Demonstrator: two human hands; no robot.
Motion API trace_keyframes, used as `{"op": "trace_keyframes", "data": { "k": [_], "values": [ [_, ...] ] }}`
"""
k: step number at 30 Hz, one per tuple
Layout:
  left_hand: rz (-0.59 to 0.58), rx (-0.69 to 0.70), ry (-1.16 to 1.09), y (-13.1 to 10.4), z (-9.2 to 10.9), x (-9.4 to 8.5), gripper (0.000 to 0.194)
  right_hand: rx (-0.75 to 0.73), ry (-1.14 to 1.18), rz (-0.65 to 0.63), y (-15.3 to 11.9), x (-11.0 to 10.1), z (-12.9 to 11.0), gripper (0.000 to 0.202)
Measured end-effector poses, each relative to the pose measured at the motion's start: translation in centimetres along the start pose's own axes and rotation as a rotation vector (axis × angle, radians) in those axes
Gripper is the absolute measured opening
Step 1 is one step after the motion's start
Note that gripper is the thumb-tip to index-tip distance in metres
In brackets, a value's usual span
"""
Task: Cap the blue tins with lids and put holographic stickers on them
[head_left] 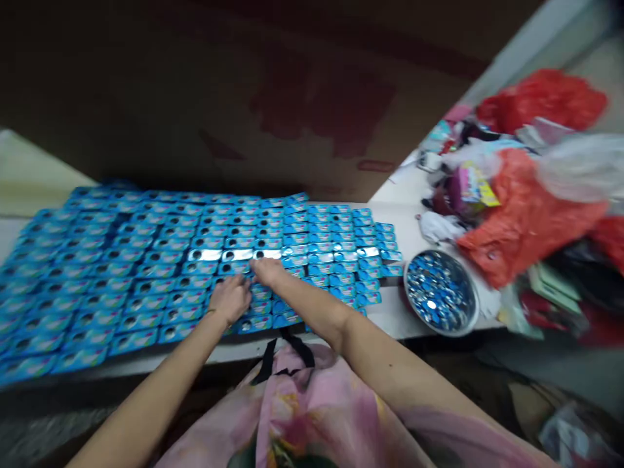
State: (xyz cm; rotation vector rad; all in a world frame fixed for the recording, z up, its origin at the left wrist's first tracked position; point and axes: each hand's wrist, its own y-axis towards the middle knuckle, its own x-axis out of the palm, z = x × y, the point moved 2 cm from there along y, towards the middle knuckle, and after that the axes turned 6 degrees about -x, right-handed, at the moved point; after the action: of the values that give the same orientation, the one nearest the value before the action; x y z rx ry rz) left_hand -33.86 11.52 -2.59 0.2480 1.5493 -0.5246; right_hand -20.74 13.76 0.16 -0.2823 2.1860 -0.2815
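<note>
Rows of blue cards (141, 303) overlap along a white tabletop, many with a dark round spot on the front. My left hand (230, 300) rests low over the middle rows, its fingers curled down against the cards. Just right of it and slightly farther back, my right hand (267, 270) has its fingers drawn together at a card's edge. Whatever either hand grips is too small and blurred to make out. To the right stands a round metal bowl (474, 311) holding many small blue and silver pieces (433, 286).
A large brown cardboard box (205, 97) rises behind the cards. Red plastic bags (531, 214), a clear bag (580, 166) and mixed clutter fill the right side. The white table edge (244, 350) runs close to my pink flowered clothing (312, 409).
</note>
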Motion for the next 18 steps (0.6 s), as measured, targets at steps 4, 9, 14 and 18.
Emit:
{"op": "trace_keyframes", "data": {
  "k": [4,9,14,18],
  "values": [
    [0.112,0.006,-0.016,0.3,-0.5,0.5,0.044,-0.124,-0.041,0.393,-9.5,-7.6,11.3,0.030],
    [0.208,0.036,-0.201,-0.3,-0.1,0.3,0.051,0.809,-0.042,0.813,-25.7,-13.0,31.2,0.067],
    [0.152,0.077,-0.404,-0.2,5.8,-2.3,0.048,1.135,0.193,0.523,-26.3,-9.2,40.5,0.087],
    [0.087,0.133,-0.552,0.1,10.8,-3.6,0.045,1.055,0.192,0.649,-24.7,-7.7,42.4,0.072]
  ]
}}
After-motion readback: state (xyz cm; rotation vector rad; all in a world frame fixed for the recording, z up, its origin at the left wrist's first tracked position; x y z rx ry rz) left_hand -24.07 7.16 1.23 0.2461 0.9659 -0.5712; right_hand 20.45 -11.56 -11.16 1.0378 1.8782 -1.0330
